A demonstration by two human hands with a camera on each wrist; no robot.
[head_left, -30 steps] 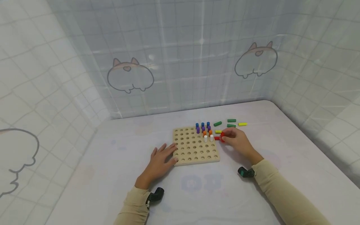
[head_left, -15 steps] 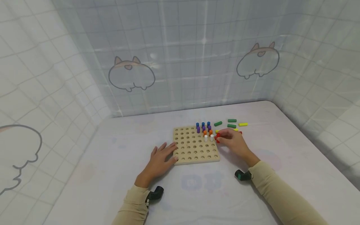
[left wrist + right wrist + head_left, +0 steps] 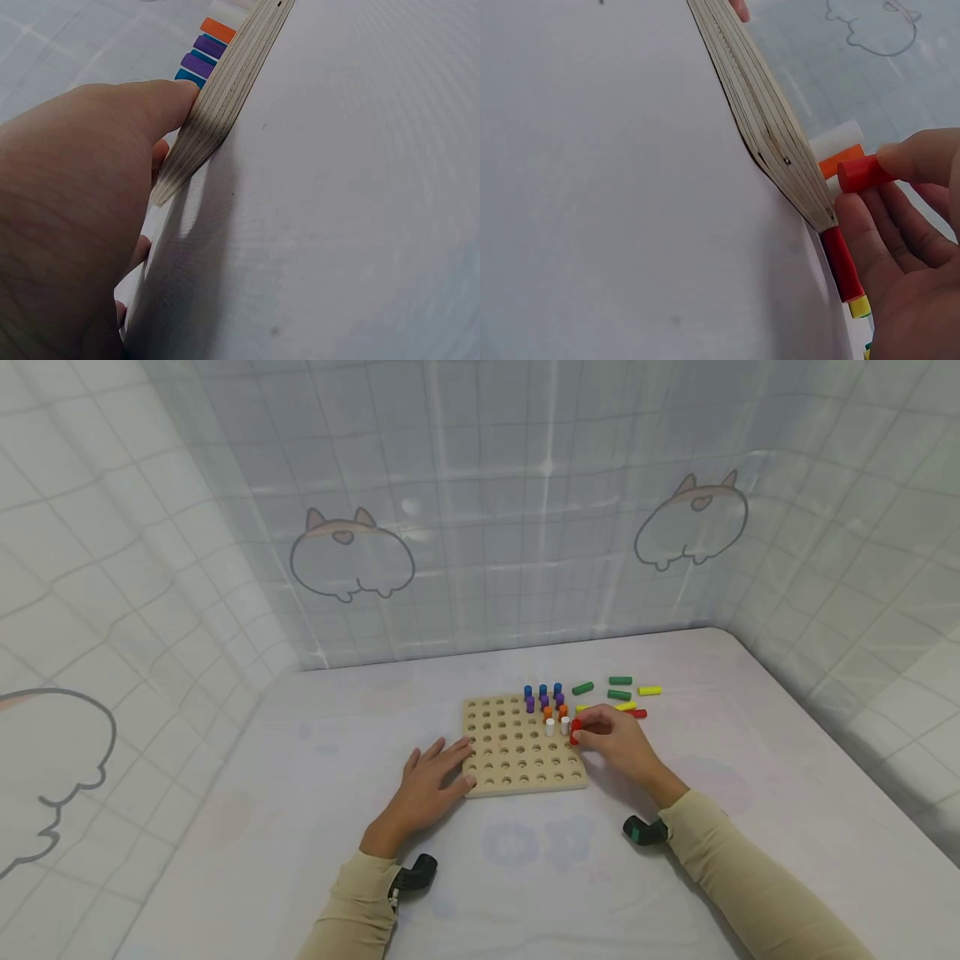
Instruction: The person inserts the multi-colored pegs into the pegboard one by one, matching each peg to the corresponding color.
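- Lower middle, a little to the left: the left hand (image 3: 426, 792) has its fingers spread and holds nothing; it touches the pegboard (image 3: 495, 745). If it presses too lightly, the board may slide.
- Right of centre: a white peg (image 3: 566, 726) stands in the board. Just beside it, the right hand (image 3: 618, 742) has its grip closed around one red peg (image 3: 575, 732), upright near the board's right edge. A careless tilt could knock the white one.
- Farther right: a yellow peg (image 3: 649, 691) lies loose; it may roll if bumped.

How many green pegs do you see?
3 green pegs, all lying flat: one near the back-right corner of the board, two farther right, one behind the other. The right hand may hide more.
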